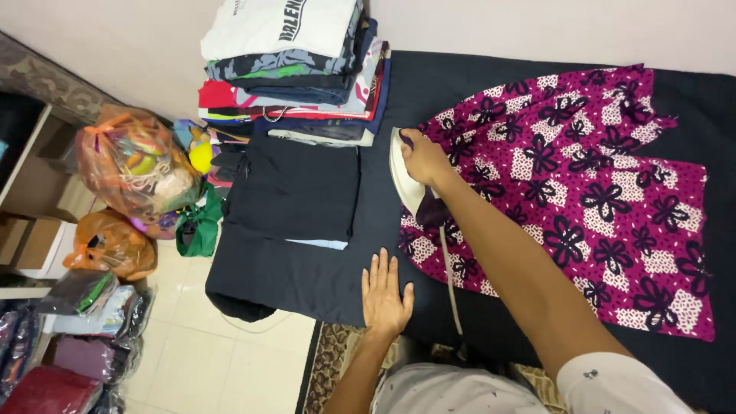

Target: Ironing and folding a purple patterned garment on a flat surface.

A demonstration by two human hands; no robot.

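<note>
The right hand (424,159) is gripping a clothes iron (406,182) on the magenta floral garment (583,192); the left hand (385,295) is lying flat, fingers spread, on the dark blanket (307,280).

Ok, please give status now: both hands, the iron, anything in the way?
Right hand gripping iron on magenta flowered cloth. Left hand flat on dark cover. Folded pile clear behind.

A stack of folded clothes (295,69) sits above 2 orange plastic bags (130,165).
</note>
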